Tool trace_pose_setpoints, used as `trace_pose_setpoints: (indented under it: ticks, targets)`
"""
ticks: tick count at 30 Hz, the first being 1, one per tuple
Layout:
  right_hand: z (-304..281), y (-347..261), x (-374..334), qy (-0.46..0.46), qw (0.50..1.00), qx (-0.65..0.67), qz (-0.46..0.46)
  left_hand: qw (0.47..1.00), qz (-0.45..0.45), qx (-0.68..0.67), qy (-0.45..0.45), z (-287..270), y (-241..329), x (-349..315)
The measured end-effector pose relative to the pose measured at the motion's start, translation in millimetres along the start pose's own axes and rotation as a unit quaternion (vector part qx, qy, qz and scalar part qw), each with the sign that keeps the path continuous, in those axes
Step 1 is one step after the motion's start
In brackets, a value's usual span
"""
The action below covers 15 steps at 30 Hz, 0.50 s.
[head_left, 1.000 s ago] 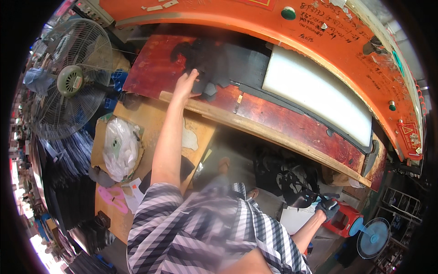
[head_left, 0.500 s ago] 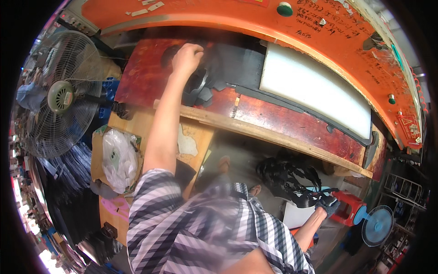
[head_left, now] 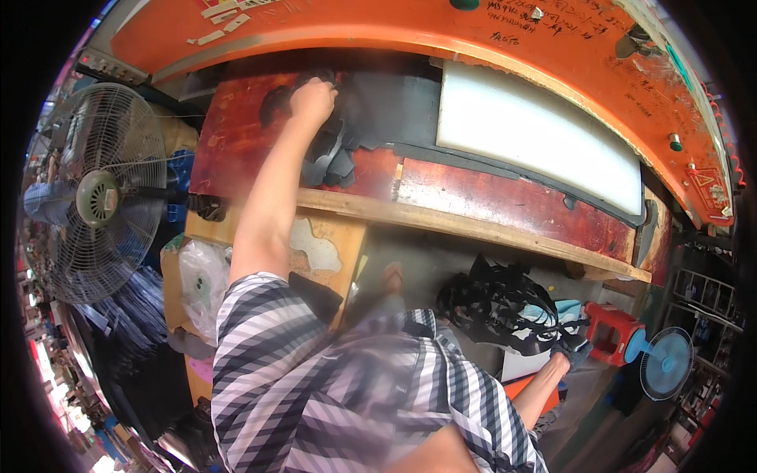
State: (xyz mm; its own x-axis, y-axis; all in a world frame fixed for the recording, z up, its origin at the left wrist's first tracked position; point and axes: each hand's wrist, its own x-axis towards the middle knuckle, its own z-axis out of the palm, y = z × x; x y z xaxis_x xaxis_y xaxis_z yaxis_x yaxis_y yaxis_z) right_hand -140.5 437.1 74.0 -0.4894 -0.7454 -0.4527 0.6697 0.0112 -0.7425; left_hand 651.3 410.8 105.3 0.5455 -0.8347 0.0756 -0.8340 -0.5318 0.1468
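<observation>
My bare left hand reaches across the dark red work board with its fingers curled down among black sheet pieces; what they grip is hidden. Loose black cut pieces lie in a heap just below that hand. Low on the right, my right hand wears a dark grey glove and is at the edge of a tangle of black scrap. Glove and scrap blend together, so its finger pose is unclear. A white slab lies on the board to the right of my left hand.
An orange machine beam spans the far side above the board. Left stands a large wire-guarded fan, near a box with a clear plastic bag. A red stool-like object and small blue fan stand at right.
The whole view has shifted slightly. My left hand stays over the black pieces, its fingers now lower among them. My right hand is a little nearer the black scrap.
</observation>
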Motion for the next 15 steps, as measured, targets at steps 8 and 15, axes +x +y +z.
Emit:
trace_pose_setpoints:
  ticks: [8, 15]
  targets:
    - [8.8, 3.9, -18.3, 0.019, 0.999, -0.025, -0.011, 0.995, -0.064, -0.061, 0.055, 17.0, -14.3, 2.7]
    - [-14.4, 0.8, 13.9, -0.056, 0.975, -0.191, -0.098, 0.739, -0.220, -0.600, 0.214, 24.5, -25.4, -8.0]
